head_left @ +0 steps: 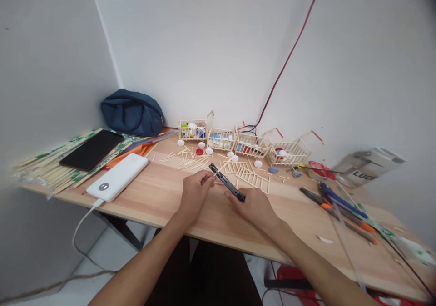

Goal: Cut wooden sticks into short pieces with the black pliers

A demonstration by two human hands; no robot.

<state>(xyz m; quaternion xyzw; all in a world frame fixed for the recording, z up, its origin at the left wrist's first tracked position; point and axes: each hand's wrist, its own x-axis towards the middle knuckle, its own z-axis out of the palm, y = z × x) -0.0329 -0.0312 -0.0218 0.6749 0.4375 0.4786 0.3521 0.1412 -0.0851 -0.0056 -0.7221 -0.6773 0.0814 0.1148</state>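
Note:
My right hand is closed round the near end of a slim black cutting tool; its exact kind is hard to make out. The tool's far end reaches up and left to a thin wooden stick. My left hand pinches the stick's lower end between thumb and fingers, touching or very close to the tool. Just beyond both hands lie flat ladder-like stick frames and short cut sticks. Several small carts made of sticks, with bottle-cap wheels and caps inside, stand along the wall.
Left are a white power bank with a cable, a black phone, bundled skewers and a blue pouch. To the right lie orange-handled pliers, a red tape roll and a box. A red cable hangs down the wall.

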